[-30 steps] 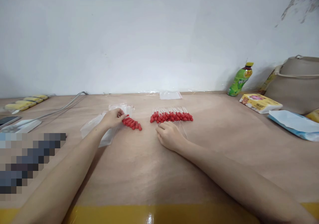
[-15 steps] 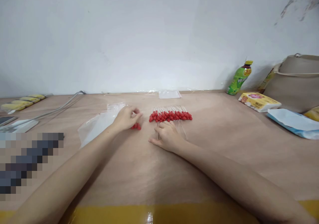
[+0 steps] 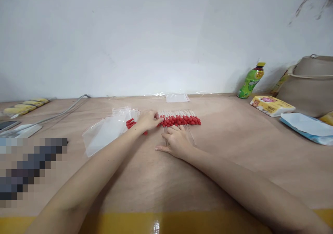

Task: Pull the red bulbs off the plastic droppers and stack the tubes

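A row of thin pale sticks with oval red tips (image 3: 179, 120) lies mid-table, some sticks pointing to the wall and some toward me. At the row's left end, my left hand (image 3: 150, 120) has thumb and fingers closed around a red tip, partly hidden by the hand. My right hand (image 3: 178, 140) rests over the near sticks, just below the red tips, thumb stretched out to the left and apart from the bent fingers. A smaller group of red pieces (image 3: 130, 123) lies left of my left hand, partly behind the forearm. Clear zip bags (image 3: 104, 133) are beneath and beside it.
A small clear bag (image 3: 178, 98) lies by the wall. On the right are a green bottle (image 3: 251, 81), a yellow tissue pack (image 3: 272, 105), a blue-white packet (image 3: 308, 126) and a beige bag (image 3: 307, 88). A grey cable (image 3: 65, 111) and a yellow packet (image 3: 27, 105) are left.
My left hand has moved right, from the small red group to the left end of the row, uncovering more of the red pieces. My right hand has stayed nearly still.
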A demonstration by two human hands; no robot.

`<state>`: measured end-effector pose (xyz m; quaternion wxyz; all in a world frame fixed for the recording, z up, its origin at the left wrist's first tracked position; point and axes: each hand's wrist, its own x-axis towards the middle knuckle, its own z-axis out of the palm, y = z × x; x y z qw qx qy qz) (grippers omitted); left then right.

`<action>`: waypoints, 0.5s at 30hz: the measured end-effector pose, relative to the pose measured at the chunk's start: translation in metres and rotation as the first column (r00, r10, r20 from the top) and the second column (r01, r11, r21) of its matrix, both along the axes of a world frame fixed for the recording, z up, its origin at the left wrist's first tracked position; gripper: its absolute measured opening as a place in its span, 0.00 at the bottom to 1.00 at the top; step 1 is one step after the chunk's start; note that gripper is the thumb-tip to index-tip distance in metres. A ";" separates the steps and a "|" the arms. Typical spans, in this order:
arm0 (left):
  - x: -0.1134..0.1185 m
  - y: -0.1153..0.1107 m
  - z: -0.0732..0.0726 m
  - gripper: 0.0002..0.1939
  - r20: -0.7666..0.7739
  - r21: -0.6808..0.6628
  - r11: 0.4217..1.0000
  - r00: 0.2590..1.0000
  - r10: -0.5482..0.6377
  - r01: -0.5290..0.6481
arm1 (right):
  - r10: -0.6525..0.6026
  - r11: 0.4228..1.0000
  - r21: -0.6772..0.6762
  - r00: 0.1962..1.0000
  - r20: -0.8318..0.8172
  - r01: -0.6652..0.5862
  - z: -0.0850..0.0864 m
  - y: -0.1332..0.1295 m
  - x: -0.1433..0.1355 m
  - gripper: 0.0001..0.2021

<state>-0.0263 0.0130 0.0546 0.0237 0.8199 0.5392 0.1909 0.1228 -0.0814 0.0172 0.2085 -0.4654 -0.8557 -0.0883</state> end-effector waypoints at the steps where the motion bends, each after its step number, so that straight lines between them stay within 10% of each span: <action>1: 0.000 0.001 -0.001 0.14 0.011 0.003 1.000 1.000 0.002 -0.002 | 0.002 1.000 0.004 1.000 -0.004 -0.002 0.000 0.001 0.000 0.29; 15: -0.027 -0.037 -0.011 0.13 0.383 0.151 0.987 0.924 -0.006 -0.056 | 0.011 1.000 0.024 0.999 -0.050 -0.010 0.000 0.001 0.000 0.33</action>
